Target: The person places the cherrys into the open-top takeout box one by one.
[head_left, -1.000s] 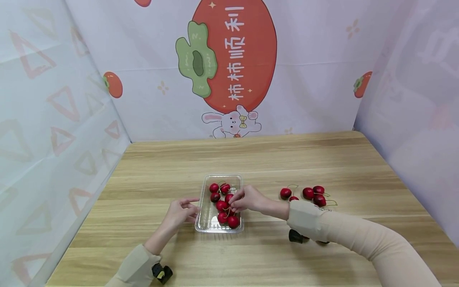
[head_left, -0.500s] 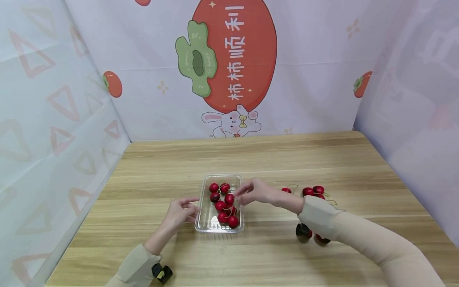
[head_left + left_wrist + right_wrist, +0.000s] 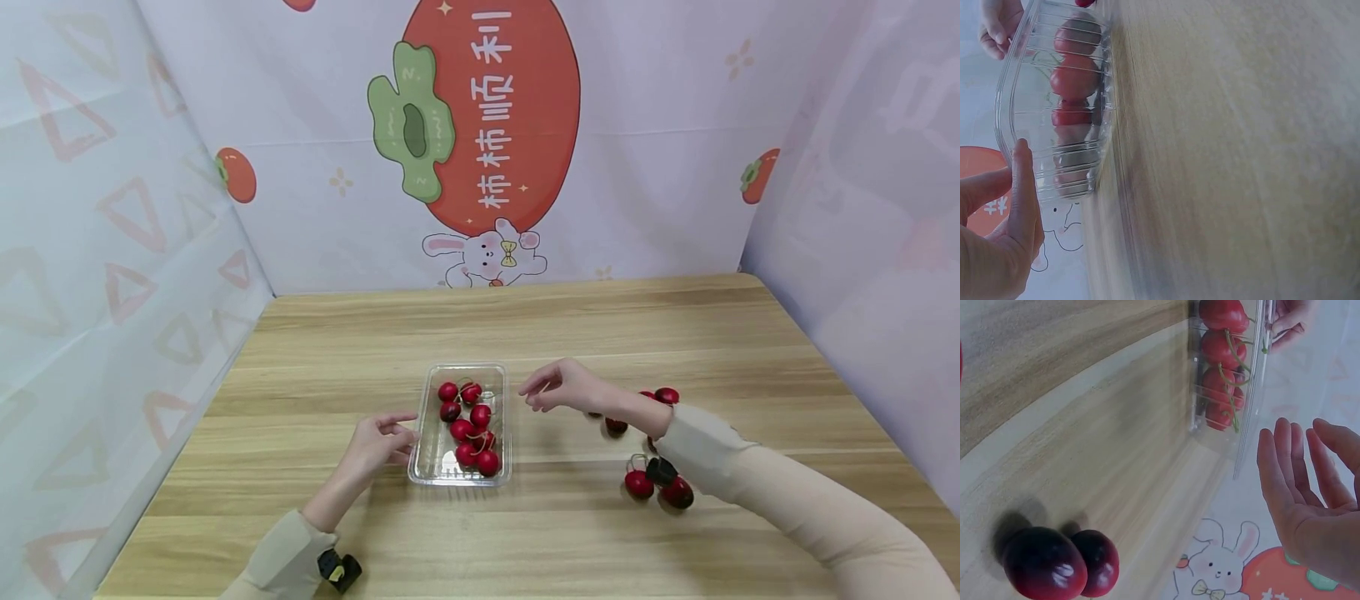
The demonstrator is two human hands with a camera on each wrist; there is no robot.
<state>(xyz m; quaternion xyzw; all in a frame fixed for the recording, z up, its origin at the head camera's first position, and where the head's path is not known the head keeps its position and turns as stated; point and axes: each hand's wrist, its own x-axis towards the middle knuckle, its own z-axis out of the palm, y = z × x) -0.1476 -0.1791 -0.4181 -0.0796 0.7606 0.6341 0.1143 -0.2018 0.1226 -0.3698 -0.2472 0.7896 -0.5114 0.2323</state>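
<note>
A clear plastic container (image 3: pixel 426 467) holds several red cherries (image 3: pixel 461 430) with green stems. My left hand (image 3: pixel 377 442) is at its left side, and in the left wrist view a straight fingertip (image 3: pixel 1021 145) touches the wall near the rim. My right hand (image 3: pixel 564 386) hovers to the right of the container, apart from it, fingers loosely bent with nothing between them. In the right wrist view that hand (image 3: pixel 1316 500) shows an empty palm. Beneath and beside the right forearm lie loose cherries (image 3: pixel 639 484), some partly hidden by the sleeve.
Light wood tabletop (image 3: pixel 360 333) runs back to a printed cloth backdrop (image 3: pixel 645 208). Two dark cherries (image 3: pixel 1044 562) lie close to the right wrist camera. Cloth walls (image 3: pixel 112 350) stand at both sides.
My right hand has left the cherries in the container and moved right and up, away from the rim. Cherries near the right forearm have come into view. The left hand stays put.
</note>
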